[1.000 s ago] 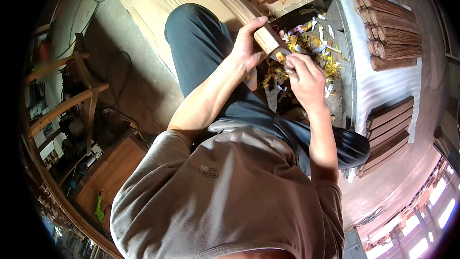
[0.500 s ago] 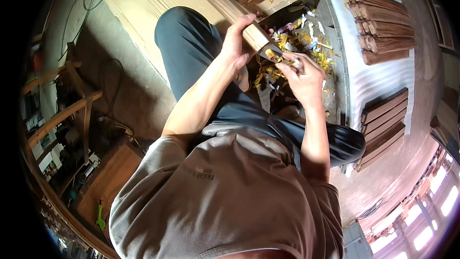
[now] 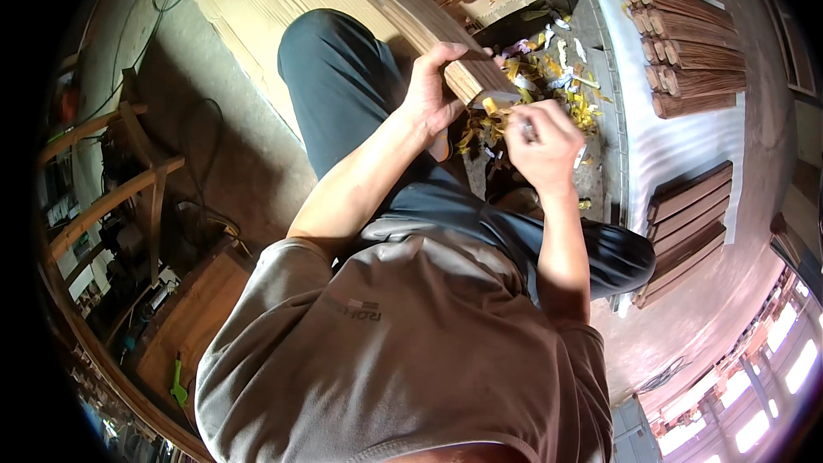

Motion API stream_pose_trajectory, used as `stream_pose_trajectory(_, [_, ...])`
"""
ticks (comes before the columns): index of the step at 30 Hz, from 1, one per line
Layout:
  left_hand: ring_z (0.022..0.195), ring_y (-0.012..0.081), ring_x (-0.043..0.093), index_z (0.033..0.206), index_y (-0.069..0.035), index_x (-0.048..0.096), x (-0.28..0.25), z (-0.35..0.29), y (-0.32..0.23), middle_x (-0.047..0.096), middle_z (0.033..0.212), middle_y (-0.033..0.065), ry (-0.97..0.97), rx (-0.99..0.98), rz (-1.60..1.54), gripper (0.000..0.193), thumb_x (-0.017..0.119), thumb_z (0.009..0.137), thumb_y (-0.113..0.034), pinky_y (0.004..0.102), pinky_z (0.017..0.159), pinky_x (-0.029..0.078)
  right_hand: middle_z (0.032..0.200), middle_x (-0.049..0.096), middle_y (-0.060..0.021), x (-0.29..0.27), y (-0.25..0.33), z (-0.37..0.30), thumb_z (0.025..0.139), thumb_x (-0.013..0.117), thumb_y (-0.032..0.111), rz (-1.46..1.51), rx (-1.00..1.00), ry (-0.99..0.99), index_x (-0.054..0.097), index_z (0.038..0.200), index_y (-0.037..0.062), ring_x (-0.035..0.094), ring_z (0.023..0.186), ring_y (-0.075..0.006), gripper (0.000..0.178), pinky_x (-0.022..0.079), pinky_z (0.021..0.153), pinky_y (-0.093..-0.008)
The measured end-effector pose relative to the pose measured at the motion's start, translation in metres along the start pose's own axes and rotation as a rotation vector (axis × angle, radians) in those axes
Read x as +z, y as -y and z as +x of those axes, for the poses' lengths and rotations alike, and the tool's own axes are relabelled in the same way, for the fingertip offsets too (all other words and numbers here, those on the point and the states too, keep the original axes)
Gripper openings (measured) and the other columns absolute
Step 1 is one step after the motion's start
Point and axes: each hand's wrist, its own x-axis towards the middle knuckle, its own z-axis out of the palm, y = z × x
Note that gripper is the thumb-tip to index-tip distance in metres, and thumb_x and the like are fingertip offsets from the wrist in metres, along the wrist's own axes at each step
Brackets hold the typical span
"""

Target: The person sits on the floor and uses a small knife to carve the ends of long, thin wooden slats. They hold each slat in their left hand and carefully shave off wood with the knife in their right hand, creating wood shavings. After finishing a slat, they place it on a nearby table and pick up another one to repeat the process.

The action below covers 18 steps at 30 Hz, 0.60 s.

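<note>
My left hand (image 3: 433,90) is wrapped round the lower end of a long brown wooden beam (image 3: 413,15). The beam slants down from the top edge between my knees. At its end face a strip of yellow tape (image 3: 489,106) hangs from the wood. My right hand (image 3: 549,144) is closed just beside that end, the fingers curled round a small greyish thing that is mostly hidden and blurred by motion. Beneath the hands lie yellow and white scraps (image 3: 561,77) of tape or paper.
Flat cardboard (image 3: 249,0) lies ahead on the left. To the right, a white foam sheet (image 3: 633,137) bears bundled wooden strips (image 3: 694,43) and a lower pile of boards (image 3: 690,227). A wooden frame (image 3: 116,197) and a cable (image 3: 154,26) are at the left.
The beam's end and my left hand have shifted slightly down and right. My right hand has drawn a little away from the end face and turned, its fingers curling more tightly.
</note>
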Motion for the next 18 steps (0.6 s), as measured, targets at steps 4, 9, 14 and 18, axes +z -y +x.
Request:
stream_pose_trajectory(4, [0.128,0.044,0.052,0.135,0.009,0.041,0.0,-0.008,-0.005,0.055,0.129,0.0274,0.071,0.015,-0.17,0.065,0.065,0.08,-0.016,0.06,0.114,0.04,0.086,0.074,-0.0067,-0.044,-0.005,0.019,0.106,0.046,0.023,0.511,0.412,-0.236,0.073,0.096,0.002,0.066,0.08,-0.0151,0.036,0.052,0.071,-0.0314])
stream_pose_trajectory(9, [0.126,0.0418,0.053,0.13,0.012,0.047,0.008,-0.001,-0.002,0.057,0.127,0.0259,0.131,0.037,-0.186,0.067,0.064,0.075,-0.021,0.0564,0.116,0.037,0.088,0.072,-0.013,-0.048,0.035,0.01,0.107,0.048,0.029,0.677,0.552,-0.24,0.067,0.103,-0.0025,0.063,0.062,-0.0105,0.036,0.05,0.053,-0.0238])
stream_pose_trajectory(14, [0.126,0.0413,0.054,0.131,0.012,0.047,0.01,-0.004,-0.002,0.058,0.126,0.0257,0.144,0.041,-0.178,0.067,0.064,0.075,-0.02,0.0563,0.116,0.038,0.093,0.069,-0.0211,-0.017,0.04,0.002,0.103,0.057,0.015,0.602,0.318,-0.37,0.059,0.098,-0.0094,0.065,0.06,-0.0165,0.025,0.055,0.052,-0.0277])
stream_pose_trajectory(18, [0.126,0.0413,0.054,0.13,0.012,0.048,0.008,-0.006,-0.001,0.058,0.126,0.0263,0.129,0.058,-0.16,0.065,0.063,0.076,-0.02,0.0565,0.115,0.038,0.097,0.068,-0.0216,-0.015,0.029,-0.001,0.102,0.058,0.011,0.53,0.142,-0.35,0.058,0.101,-0.0101,0.066,0.064,-0.0184,0.021,0.057,0.056,-0.0286])
